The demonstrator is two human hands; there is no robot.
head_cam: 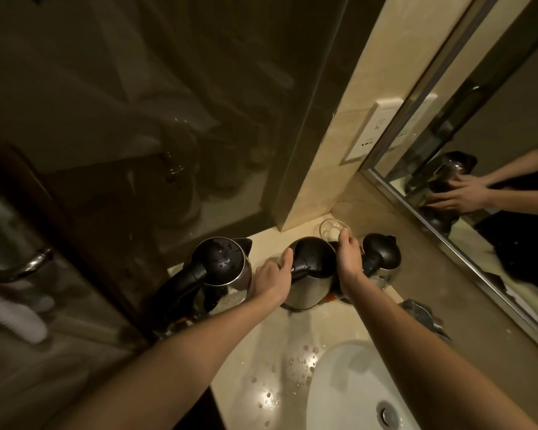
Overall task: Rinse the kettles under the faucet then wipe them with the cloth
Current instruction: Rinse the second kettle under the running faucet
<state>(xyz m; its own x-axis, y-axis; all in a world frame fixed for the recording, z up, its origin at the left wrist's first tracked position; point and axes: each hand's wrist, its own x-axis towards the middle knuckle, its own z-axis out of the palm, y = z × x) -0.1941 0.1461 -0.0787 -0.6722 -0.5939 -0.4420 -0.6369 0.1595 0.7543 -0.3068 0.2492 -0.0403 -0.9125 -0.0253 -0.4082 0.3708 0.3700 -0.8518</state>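
Far left of the frame: a glass door point(75, 181) with a chrome handle point(22, 268). Left of centre, on the pale counter point(261, 352), the left kettle point(221, 265), with a steel body, a black lid beaded with drops, and its handle toward the lower left. Just beside it, the left hand point(271, 277), thumb up at the lid edge, fingers wrapped round the side of the middle kettle point(311, 274). Upright on the counter at centre frame, lid shut, clasped from both sides. On its right flank, the right hand point(350, 259), fingers curved over the shoulder, gripping. Just behind that hand, a clear glass point(331, 228) near the wall corner. Further right, the right kettle point(382, 256), close beside the middle one; touching or not, cannot tell. Lower down, water drops point(295, 364) on the counter, then a white sink point(330, 367) with its drain point(387, 414) at the bottom edge. Right of the sink, a chrome faucet point(420, 310), partly hidden by the right forearm. Along the right side, a wall socket point(373, 128) and a mirror point(494, 135) reflecting hands and kettle.
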